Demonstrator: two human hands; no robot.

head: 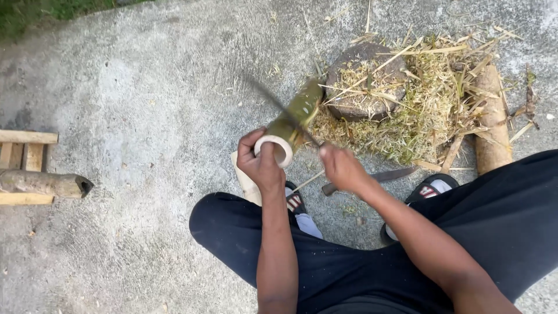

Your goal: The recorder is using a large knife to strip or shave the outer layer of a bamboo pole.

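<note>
1. Dark trousers (325, 273) fill the foreground, knees spread.
2. Left hand (263, 160) grips the bamboo (295, 119) at its cut end, fingers wrapped round it.
3. Right hand (343, 167) is clenched on a blade (273, 99), blurred, lying across the bamboo.
4. The bamboo's far end leans on a stump (363, 81) amid shavings (424, 110).
5. A knife (378, 177) lies on the concrete (145, 116).

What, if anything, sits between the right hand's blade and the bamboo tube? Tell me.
Nothing visible does. The blurred blade in the right hand lies directly across the bamboo tube, which the left hand grips at its open end.
</note>
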